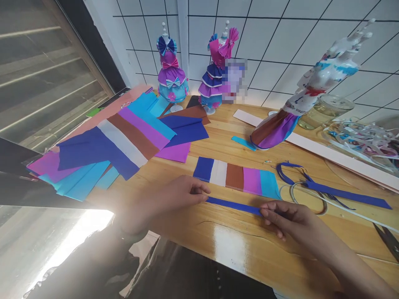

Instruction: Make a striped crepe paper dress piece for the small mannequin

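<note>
A narrow dark blue strip (233, 205), of paper or cloth, stretches between my two hands just above the table. My left hand (188, 192) pinches its left end between thumb and fingers. At its right end my right hand (285, 218) holds it with thumb and forefinger. Right behind the strip lies a small flat panel (234, 176) with blue, white, brown, purple and light blue bands. Two metal rings (307, 197) and a dark blue ribbon-like piece (349, 194) with a looped end rest beyond my right hand.
Coloured sheets (124, 137) are heaped at the left. Two dressed miniature mannequins (173, 70) (213, 81) stand by the tiled wall; a third mannequin (311, 91) leans at the right. Scissors (388, 241), a glass jar (327, 110) and tangled scraps (364, 137) are on the right.
</note>
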The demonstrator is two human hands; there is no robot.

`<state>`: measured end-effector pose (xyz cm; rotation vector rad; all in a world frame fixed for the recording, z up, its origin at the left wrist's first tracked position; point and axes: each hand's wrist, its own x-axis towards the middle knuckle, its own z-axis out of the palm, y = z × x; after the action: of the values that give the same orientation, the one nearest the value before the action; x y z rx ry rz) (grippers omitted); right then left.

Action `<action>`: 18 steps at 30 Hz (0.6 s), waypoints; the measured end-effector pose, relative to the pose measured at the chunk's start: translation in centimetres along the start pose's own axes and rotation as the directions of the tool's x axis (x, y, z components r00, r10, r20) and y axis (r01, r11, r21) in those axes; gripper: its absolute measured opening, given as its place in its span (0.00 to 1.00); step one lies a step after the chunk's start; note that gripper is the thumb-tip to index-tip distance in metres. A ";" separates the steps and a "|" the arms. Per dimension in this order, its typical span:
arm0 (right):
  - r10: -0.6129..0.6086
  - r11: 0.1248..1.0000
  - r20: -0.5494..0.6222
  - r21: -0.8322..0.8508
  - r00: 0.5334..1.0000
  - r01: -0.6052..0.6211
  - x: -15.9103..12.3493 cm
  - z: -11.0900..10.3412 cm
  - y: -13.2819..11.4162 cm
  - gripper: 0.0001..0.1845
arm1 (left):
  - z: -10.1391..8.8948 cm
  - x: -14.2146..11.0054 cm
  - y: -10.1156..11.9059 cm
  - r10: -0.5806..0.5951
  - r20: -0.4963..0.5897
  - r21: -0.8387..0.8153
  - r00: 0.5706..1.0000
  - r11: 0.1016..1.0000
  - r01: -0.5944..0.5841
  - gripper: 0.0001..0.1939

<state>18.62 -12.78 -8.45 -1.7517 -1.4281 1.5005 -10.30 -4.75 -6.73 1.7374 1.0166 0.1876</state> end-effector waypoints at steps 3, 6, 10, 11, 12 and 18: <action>0.003 1.000 -0.038 0.003 0.999 -0.003 -0.1 0.2 0.4 0.21 | -0.5 -0.5 -0.6 -0.049 -0.011 -0.031 0.999 0.998 0.048 0.11; -0.011 0.998 -0.095 0.059 0.995 0.016 -0.3 0.7 0.9 0.21 | -1.0 -1.1 -1.3 -0.105 -0.037 -0.036 0.994 0.994 0.103 0.10; -0.012 0.996 -0.132 0.085 0.991 0.023 -0.3 1.1 1.3 0.21 | -1.5 -1.6 -2.4 -0.156 -0.078 -0.043 0.985 0.987 0.153 0.10; -0.009 0.997 -0.142 0.080 0.990 0.021 -0.3 1.1 1.4 0.21 | -1.6 -1.6 -2.6 -0.171 -0.088 -0.047 0.981 0.985 0.168 0.11; -0.010 0.997 -0.154 0.069 0.988 0.021 -0.2 1.1 1.4 0.21 | -1.7 -1.7 -2.9 -0.185 -0.100 -0.052 0.978 0.982 0.181 0.12; -0.125 0.982 -0.328 -0.175 0.936 0.070 0.2 1.1 1.8 0.21 | -1.9 -0.8 -3.5 -0.160 -0.200 -0.046 0.967 0.987 0.154 0.14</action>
<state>18.33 -13.57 -10.41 -1.8911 -1.4610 0.9960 -13.76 -3.73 -8.54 1.6250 1.2894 0.2820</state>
